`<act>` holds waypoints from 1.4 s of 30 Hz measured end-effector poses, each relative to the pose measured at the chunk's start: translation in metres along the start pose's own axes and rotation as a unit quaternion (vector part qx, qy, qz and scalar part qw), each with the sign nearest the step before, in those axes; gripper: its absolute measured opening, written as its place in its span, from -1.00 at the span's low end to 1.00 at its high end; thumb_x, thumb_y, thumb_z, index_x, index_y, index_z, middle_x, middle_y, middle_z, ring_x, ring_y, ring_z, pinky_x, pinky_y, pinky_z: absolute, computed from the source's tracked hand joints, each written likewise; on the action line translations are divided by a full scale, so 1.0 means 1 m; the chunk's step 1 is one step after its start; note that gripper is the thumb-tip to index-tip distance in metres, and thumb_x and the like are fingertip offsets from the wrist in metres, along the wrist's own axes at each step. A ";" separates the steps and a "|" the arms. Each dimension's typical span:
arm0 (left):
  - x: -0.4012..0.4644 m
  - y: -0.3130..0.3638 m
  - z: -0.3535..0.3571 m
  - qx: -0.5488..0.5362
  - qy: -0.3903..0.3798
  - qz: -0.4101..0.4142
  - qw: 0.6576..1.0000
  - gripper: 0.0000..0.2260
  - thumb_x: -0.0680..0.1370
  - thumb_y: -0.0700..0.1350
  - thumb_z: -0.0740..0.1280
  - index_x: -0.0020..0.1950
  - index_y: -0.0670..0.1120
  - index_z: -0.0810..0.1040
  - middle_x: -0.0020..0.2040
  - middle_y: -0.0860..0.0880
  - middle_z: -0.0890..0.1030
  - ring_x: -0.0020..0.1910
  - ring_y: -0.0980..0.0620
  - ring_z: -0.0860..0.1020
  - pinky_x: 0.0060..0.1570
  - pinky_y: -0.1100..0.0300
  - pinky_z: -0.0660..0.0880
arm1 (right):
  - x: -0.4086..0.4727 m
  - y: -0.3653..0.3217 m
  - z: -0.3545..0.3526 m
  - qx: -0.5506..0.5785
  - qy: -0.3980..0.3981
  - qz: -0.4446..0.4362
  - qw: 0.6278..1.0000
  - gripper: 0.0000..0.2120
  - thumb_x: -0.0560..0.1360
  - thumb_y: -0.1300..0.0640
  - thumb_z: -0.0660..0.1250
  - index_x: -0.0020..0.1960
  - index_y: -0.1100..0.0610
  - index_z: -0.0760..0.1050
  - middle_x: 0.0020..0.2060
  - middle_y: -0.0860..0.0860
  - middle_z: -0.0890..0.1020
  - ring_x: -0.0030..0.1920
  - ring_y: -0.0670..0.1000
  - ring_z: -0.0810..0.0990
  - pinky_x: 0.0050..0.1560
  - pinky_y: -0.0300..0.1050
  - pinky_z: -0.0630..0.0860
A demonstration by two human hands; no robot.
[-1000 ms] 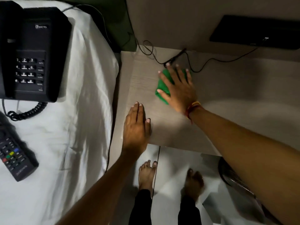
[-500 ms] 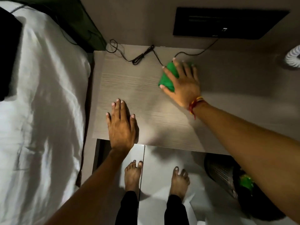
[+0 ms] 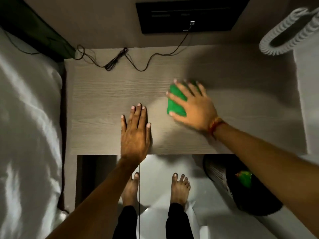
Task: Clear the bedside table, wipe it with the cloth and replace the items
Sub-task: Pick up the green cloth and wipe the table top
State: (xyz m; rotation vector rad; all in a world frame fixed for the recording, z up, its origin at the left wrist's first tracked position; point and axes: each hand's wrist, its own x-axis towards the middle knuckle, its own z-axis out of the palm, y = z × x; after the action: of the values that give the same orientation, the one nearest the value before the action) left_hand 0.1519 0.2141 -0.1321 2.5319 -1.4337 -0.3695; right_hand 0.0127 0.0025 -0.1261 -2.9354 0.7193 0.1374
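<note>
- Your right hand [image 3: 193, 107]: splayed flat, pressing the green cloth [image 3: 176, 104] onto the desk [image 3: 103, 94], likely to keep full contact while wiping.
- Your left hand [image 3: 135, 133]: open, palm down near the front edge, holding nothing; probably bracing you.
- Desk: wood-grain, bare but for a black cable [image 3: 120, 59] at the back; wiping looks underway, items not yet replaced.
- Room: dim; bed [image 3: 29, 126] on the left, bin [image 3: 233, 183] on the floor.

Right hand [image 3: 195, 107] pressing green cloth [image 3: 176, 104] on bedside table [image 3: 103, 100]

Left hand [image 3: 135, 135] lies flat just left of it; black cable [image 3: 120, 59] beyond both.
</note>
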 end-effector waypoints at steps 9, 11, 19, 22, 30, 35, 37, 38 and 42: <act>-0.011 0.030 0.012 -0.012 -0.015 -0.001 1.000 -0.50 0.72 -0.04 -0.02 0.66 -0.15 0.09 0.68 -0.08 0.08 0.67 -0.04 -0.05 0.61 -0.20 -0.04 | -0.025 -0.015 -0.003 0.022 0.013 0.051 0.998 -0.36 0.50 -0.34 0.11 0.52 -0.12 0.29 0.62 0.06 0.13 0.59 0.23 0.12 0.54 0.33 0.04; -0.011 0.035 0.013 -0.016 -0.015 -0.010 1.000 -0.49 0.72 -0.03 -0.03 0.66 -0.15 0.09 0.68 -0.09 0.08 0.67 -0.05 -0.04 0.61 -0.21 -0.03 | -0.071 -0.019 0.001 0.017 -0.007 -0.037 0.999 -0.36 0.53 -0.35 0.09 0.55 -0.12 0.26 0.62 0.07 0.12 0.60 0.22 0.09 0.54 0.31 0.02; -0.024 0.047 0.022 0.013 -0.027 0.000 1.000 -0.48 0.73 0.01 -0.07 0.67 -0.13 0.01 0.69 -0.06 0.01 0.67 -0.05 -0.08 0.62 -0.16 -0.07 | -0.064 0.104 -0.005 -0.018 0.008 0.071 0.997 -0.36 0.50 -0.37 0.12 0.52 -0.16 0.29 0.60 0.05 0.20 0.54 0.23 0.24 0.53 0.25 0.11; -0.024 0.050 0.023 0.009 -0.022 -0.005 1.000 -0.49 0.73 -0.01 -0.05 0.67 -0.13 -0.01 0.69 -0.06 0.00 0.67 -0.05 -0.08 0.63 -0.14 -0.09 | -0.042 0.131 -0.011 -0.004 0.027 0.173 0.984 -0.38 0.51 -0.37 0.12 0.50 -0.15 0.31 0.60 0.03 0.20 0.53 0.23 0.24 0.51 0.28 0.14; -0.025 0.054 0.019 0.014 -0.039 -0.013 0.999 -0.49 0.74 0.00 -0.07 0.67 -0.13 -0.07 0.69 -0.07 -0.07 0.67 -0.06 -0.14 0.63 -0.13 -0.11 | -0.149 0.063 0.002 0.022 0.002 0.188 0.982 -0.34 0.52 -0.36 0.13 0.56 -0.15 0.22 0.63 0.02 0.10 0.59 0.19 0.10 0.54 0.33 0.03; -0.025 0.056 0.006 -0.004 -0.066 -0.003 0.998 -0.46 0.69 -0.07 -0.05 0.67 -0.14 -0.06 0.69 -0.09 -0.07 0.66 -0.08 -0.15 0.63 -0.15 -0.12 | -0.173 -0.010 0.010 0.034 -0.007 0.228 0.973 -0.33 0.52 -0.36 0.12 0.56 -0.14 0.22 0.63 0.03 0.11 0.60 0.19 0.10 0.53 0.35 -0.01; -0.029 0.048 -0.004 -0.018 -0.080 0.034 0.996 -0.35 0.59 -0.10 0.09 0.67 -0.16 -0.01 0.69 -0.10 -0.04 0.67 -0.10 -0.12 0.62 -0.18 -0.11 | -0.158 -0.039 0.010 0.048 -0.004 0.217 0.975 -0.32 0.51 -0.35 0.12 0.57 -0.14 0.20 0.63 0.03 0.11 0.60 0.19 0.10 0.53 0.35 -0.01; -0.031 0.041 -0.009 -0.027 -0.080 0.047 0.995 -0.30 0.55 -0.13 0.19 0.67 -0.16 0.02 0.69 -0.10 -0.02 0.67 -0.11 -0.09 0.62 -0.20 -0.09 | -0.148 -0.053 0.011 0.053 -0.001 0.196 0.979 -0.32 0.52 -0.36 0.12 0.58 -0.13 0.18 0.63 0.04 0.11 0.61 0.19 0.08 0.53 0.35 -0.01; -0.048 -0.002 -0.024 -0.032 -0.046 0.009 0.998 -0.25 0.53 -0.23 0.34 0.66 -0.16 0.07 0.69 -0.11 0.02 0.67 -0.12 -0.04 0.60 -0.22 -0.07 | -0.104 -0.118 0.012 0.081 0.012 0.097 0.992 -0.29 0.50 -0.30 0.16 0.59 -0.10 0.17 0.63 0.04 0.10 0.62 0.20 0.02 0.53 0.35 -0.04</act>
State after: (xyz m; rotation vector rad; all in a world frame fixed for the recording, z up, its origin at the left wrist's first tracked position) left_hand 0.1370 0.2574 -0.1044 2.4791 -1.4522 -0.5274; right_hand -0.0249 0.1552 -0.1151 -2.7148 0.9694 0.0585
